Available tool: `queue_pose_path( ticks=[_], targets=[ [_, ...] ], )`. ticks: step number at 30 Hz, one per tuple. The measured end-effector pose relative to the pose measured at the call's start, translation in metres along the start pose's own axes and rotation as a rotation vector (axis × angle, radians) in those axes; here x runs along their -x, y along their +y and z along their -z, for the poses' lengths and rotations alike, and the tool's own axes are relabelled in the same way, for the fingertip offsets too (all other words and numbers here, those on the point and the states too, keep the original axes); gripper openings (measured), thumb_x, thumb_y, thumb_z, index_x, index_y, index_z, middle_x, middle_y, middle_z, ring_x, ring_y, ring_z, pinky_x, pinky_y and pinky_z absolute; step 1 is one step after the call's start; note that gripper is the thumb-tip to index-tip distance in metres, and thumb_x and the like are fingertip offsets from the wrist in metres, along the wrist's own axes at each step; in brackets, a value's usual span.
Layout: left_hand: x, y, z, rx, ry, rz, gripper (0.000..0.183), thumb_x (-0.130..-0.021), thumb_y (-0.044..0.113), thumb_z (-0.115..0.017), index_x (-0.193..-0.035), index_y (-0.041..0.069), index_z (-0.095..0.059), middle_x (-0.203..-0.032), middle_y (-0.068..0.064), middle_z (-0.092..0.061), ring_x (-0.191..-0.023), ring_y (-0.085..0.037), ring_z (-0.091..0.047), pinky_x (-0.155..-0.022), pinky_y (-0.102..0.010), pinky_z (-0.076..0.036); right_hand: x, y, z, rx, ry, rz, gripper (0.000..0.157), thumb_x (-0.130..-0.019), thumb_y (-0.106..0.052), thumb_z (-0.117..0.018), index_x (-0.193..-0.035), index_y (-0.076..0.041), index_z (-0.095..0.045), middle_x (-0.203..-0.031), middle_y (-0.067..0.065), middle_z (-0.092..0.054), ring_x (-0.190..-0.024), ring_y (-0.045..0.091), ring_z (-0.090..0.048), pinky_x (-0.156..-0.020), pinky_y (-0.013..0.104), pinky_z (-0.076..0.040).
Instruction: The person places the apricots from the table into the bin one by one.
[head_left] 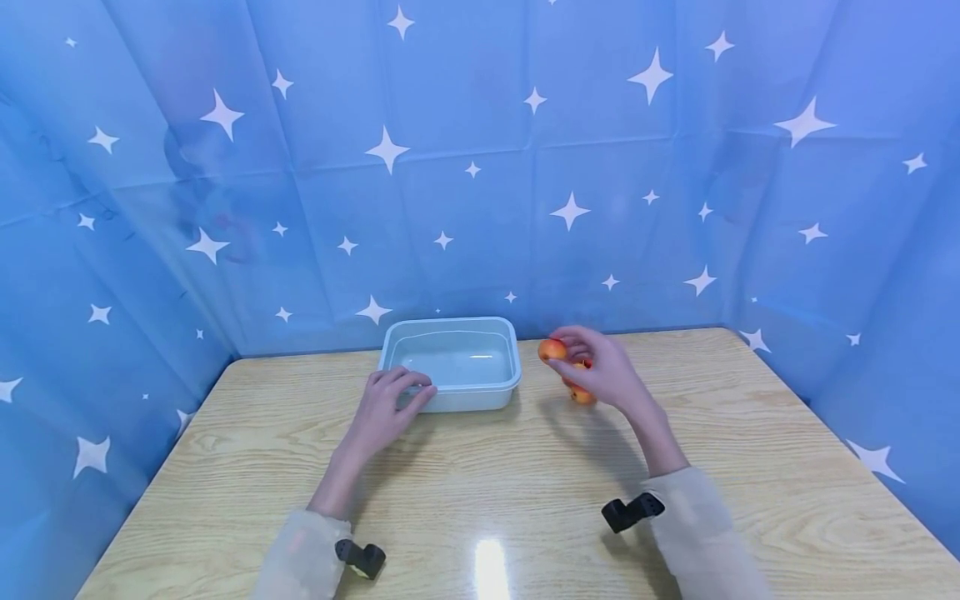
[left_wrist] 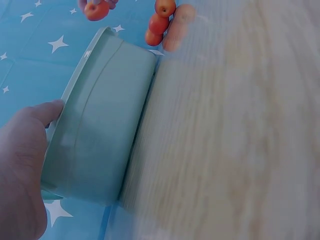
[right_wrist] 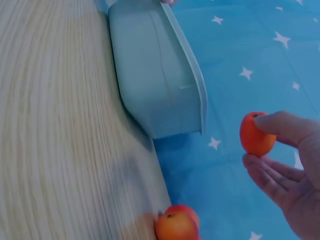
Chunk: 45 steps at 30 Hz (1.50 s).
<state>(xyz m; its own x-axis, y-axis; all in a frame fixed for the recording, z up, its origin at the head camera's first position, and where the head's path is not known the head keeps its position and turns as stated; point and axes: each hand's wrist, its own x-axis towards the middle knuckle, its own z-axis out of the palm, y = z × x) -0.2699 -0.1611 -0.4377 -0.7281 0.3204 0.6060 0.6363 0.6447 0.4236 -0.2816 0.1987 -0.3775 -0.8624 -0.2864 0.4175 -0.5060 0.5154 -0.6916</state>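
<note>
A pale blue plastic basin (head_left: pixel 472 400) stands near the table's back edge, with no contents visible. My left hand (head_left: pixel 386 408) holds its front left rim; in the left wrist view a digit of the left hand (left_wrist: pixel 22 165) lies along the rim and other fingers are hidden. Right of the basin, my right hand (head_left: pixel 600 367) pinches a small orange-red apple (head_left: pixel 552 350) between thumb and fingers, above the table. The right wrist view shows this apple (right_wrist: pixel 256 134) apart from the basin. More apples (head_left: pixel 582 393) sit below the right hand, partly covered by it; three show in the left wrist view.
The wooden table (head_left: pixel 480 483) reaches toward me, its back edge against a blue star-patterned curtain (head_left: pixel 480 208). Curtain also hangs along both sides. Each sleeved wrist carries a small black camera mount (head_left: pixel 633 511).
</note>
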Motion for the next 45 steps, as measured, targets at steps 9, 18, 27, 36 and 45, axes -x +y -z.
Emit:
queue_pose_path(
  ticks=[9, 18, 27, 36, 45],
  targets=[
    [-0.001, 0.003, -0.001, -0.003, 0.008, -0.001, 0.016, -0.097, 0.027, -0.069, -0.102, 0.013, -0.075, -0.098, 0.000, -0.070, -0.095, -0.020, -0.064, -0.096, -0.045, -0.038, -0.007, -0.011, -0.012, -0.057, -0.017, -0.010, 0.037, -0.091, -0.016, -0.078, -0.125, -0.008, -0.066, -0.116, 0.011, -0.068, -0.100, 0.028, -0.066, -0.088, 0.050, -0.053],
    [-0.002, 0.004, -0.002, -0.002, 0.010, 0.015, 0.016, -0.097, 0.028, -0.069, -0.101, 0.013, -0.075, -0.098, 0.000, -0.070, -0.095, -0.020, -0.064, -0.097, -0.046, -0.038, -0.012, -0.020, -0.022, -0.103, -0.028, -0.025, 0.040, -0.091, -0.020, -0.079, -0.126, -0.009, -0.065, -0.115, 0.009, -0.069, -0.097, 0.024, -0.065, -0.087, 0.047, -0.052],
    [-0.001, 0.003, -0.003, 0.005, 0.017, 0.013, 0.016, -0.097, 0.027, -0.069, -0.101, 0.013, -0.075, -0.097, 0.000, -0.070, -0.094, -0.020, -0.064, -0.097, -0.045, -0.038, -0.018, -0.026, -0.035, -0.113, -0.039, -0.035, 0.039, -0.089, -0.017, -0.080, -0.125, -0.010, -0.067, -0.109, 0.006, -0.070, -0.093, 0.021, -0.066, -0.084, 0.046, -0.055],
    [-0.002, 0.004, -0.002, 0.012, 0.012, 0.016, 0.017, -0.097, 0.028, -0.069, -0.101, 0.012, -0.075, -0.098, 0.000, -0.070, -0.096, -0.021, -0.064, -0.097, -0.046, -0.037, -0.022, -0.027, -0.048, -0.084, -0.061, -0.037, 0.038, -0.089, -0.019, -0.080, -0.125, -0.012, -0.070, -0.110, 0.004, -0.071, -0.091, 0.020, -0.068, -0.080, 0.038, -0.057],
    [-0.001, 0.005, -0.002, 0.009, 0.004, 0.028, 0.016, -0.098, 0.028, -0.069, -0.101, 0.013, -0.074, -0.098, 0.000, -0.069, -0.096, -0.020, -0.064, -0.099, -0.047, -0.037, -0.021, -0.031, -0.059, -0.062, -0.101, 0.014, 0.040, -0.090, -0.015, -0.078, -0.128, -0.008, -0.068, -0.115, 0.009, -0.070, -0.091, 0.022, -0.069, -0.080, 0.037, -0.058]
  ],
)
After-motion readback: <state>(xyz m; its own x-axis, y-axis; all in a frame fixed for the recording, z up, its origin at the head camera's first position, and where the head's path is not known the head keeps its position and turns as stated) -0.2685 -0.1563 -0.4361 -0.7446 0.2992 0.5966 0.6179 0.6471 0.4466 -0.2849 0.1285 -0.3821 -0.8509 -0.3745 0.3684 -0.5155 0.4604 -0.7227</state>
